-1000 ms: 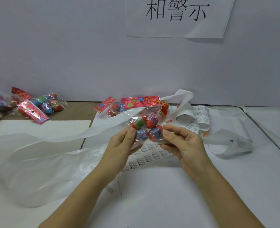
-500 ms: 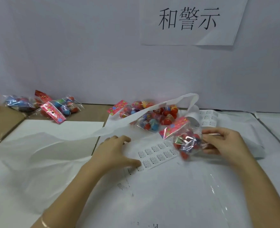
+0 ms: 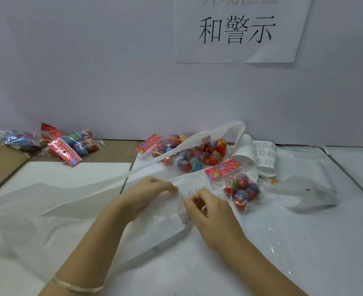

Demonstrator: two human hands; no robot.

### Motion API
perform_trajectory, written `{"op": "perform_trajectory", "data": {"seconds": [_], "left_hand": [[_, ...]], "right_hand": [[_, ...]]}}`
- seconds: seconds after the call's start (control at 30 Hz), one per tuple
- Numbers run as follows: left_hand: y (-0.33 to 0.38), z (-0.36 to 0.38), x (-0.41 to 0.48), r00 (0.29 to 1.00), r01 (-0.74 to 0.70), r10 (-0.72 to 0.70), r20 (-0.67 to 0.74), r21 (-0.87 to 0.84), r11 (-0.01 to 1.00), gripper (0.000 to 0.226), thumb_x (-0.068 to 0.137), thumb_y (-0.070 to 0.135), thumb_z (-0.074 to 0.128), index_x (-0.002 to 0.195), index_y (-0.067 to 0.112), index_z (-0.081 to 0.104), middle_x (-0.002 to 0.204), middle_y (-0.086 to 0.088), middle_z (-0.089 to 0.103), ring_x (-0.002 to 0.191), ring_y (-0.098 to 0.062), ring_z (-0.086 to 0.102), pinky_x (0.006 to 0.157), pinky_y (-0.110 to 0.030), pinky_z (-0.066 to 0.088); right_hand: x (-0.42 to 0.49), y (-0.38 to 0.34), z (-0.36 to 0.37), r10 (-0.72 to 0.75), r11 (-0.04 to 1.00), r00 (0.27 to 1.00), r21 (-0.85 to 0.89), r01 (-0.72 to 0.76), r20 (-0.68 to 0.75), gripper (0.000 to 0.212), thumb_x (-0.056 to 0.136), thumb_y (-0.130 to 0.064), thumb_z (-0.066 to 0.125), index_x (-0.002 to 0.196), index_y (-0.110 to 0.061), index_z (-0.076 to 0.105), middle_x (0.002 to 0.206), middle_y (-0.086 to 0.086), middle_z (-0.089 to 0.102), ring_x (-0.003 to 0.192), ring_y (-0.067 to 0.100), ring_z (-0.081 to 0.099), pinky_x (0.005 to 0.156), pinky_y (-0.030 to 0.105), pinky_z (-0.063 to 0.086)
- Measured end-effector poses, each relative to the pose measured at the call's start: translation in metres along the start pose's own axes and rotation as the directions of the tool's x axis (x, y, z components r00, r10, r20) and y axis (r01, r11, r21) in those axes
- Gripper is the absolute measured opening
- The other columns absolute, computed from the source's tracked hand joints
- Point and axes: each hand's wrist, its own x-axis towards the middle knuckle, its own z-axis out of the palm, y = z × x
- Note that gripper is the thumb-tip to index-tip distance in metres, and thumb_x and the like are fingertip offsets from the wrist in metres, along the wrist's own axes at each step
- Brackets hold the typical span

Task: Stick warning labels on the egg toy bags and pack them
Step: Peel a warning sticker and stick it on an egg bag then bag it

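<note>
An egg toy bag with a pink flowered header lies on the white sheet, right of my hands, and neither hand touches it. A strip of warning labels runs across the table under my hands. My left hand rests on the strip's left end, its fingers pressing it down. My right hand is curled over the strip, thumb and fingertips pinching at a warning label. More egg toy bags are piled behind the strip.
A second heap of egg toy bags lies at the back left on the brown table. A long loop of white backing paper arches over the middle pile. A clear plastic bag lies flat at the right. A paper sign hangs on the wall.
My right hand has put the egg toy bag down and moved left to the label strip. My left hand has stayed on the strip.
</note>
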Motion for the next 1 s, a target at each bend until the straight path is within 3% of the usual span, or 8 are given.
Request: {"op": "perform_trajectory", "data": {"seconds": [0.13, 0.27, 0.47, 0.67, 0.87, 1.0], "left_hand": [[-0.006, 0.013, -0.011, 0.981, -0.177, 0.183, 0.058, -0.1, 0.979, 0.021, 0.09, 0.025, 0.066, 0.085, 0.008, 0.077, 0.087, -0.02, 0.072, 0.072, -0.022, 0.066, 0.068, -0.029, 0.051], [-0.005, 0.022, -0.016, 0.955, -0.281, 0.287, 0.074, -0.086, 0.956, 0.022, 0.094, 0.021, 0.061, 0.082, 0.013, 0.078, 0.084, -0.011, 0.075, 0.073, -0.018, 0.068, 0.066, -0.024, 0.053], [-0.005, 0.026, -0.018, 0.941, -0.329, 0.332, 0.063, -0.055, 0.943, 0.027, 0.093, 0.02, 0.062, 0.07, 0.015, 0.074, 0.069, -0.002, 0.068, 0.065, -0.013, 0.06, 0.064, -0.024, 0.045], [-0.007, 0.028, -0.017, 0.937, -0.344, 0.345, 0.049, -0.029, 0.939, 0.026, 0.093, 0.021, 0.062, 0.082, -0.002, 0.07, 0.073, -0.014, 0.06, 0.067, -0.022, 0.053, 0.067, -0.035, 0.04], [-0.007, 0.024, -0.017, 0.934, -0.349, 0.351, 0.069, -0.04, 0.936, 0.033, 0.095, 0.02, 0.061, 0.063, 0.02, 0.073, 0.063, 0.003, 0.065, 0.055, -0.009, 0.058, 0.054, -0.014, 0.044], [-0.007, 0.025, -0.018, 0.925, -0.363, 0.368, 0.095, -0.066, 0.929, 0.034, 0.095, 0.018, 0.06, 0.064, 0.022, 0.073, 0.063, 0.004, 0.066, 0.056, -0.007, 0.059, 0.054, -0.014, 0.045]], "right_hand": [[0.0, 0.002, 0.002, -0.005, 1.0, 1.0, 0.003, 0.005, -0.011, 0.036, 0.094, -0.052, 0.046, 0.074, -0.021, 0.047, 0.065, -0.007, 0.055, 0.065, 0.007, 0.051, 0.062, 0.028, 0.039], [-0.002, 0.0, 0.003, -0.029, 0.998, 0.999, -0.051, 0.028, -0.014, 0.035, 0.096, -0.051, 0.039, 0.071, -0.027, 0.036, 0.064, -0.008, 0.05, 0.065, 0.012, 0.048, 0.063, 0.033, 0.039], [-0.004, -0.002, 0.002, -0.13, 0.979, 0.991, -0.161, 0.127, -0.006, 0.028, 0.102, -0.035, 0.036, 0.078, -0.021, 0.037, 0.072, -0.002, 0.048, 0.068, 0.021, 0.042, 0.065, 0.038, 0.034], [-0.005, -0.001, 0.0, -0.131, 0.976, 0.991, -0.175, 0.128, -0.006, 0.031, 0.103, -0.025, 0.037, 0.073, -0.017, 0.036, 0.066, 0.0, 0.044, 0.065, 0.024, 0.039, 0.062, 0.037, 0.027], [0.0, 0.003, -0.001, -0.118, 0.977, 0.993, -0.182, 0.115, -0.009, 0.037, 0.1, -0.02, 0.039, 0.066, -0.029, 0.027, 0.059, -0.008, 0.037, 0.062, 0.023, 0.037, 0.059, 0.031, 0.022], [-0.001, 0.002, 0.0, -0.113, 0.988, 0.992, -0.107, 0.107, -0.05, 0.034, 0.096, -0.035, 0.032, 0.063, -0.028, 0.028, 0.054, -0.008, 0.036, 0.059, 0.016, 0.035, 0.058, 0.033, 0.026]]}}
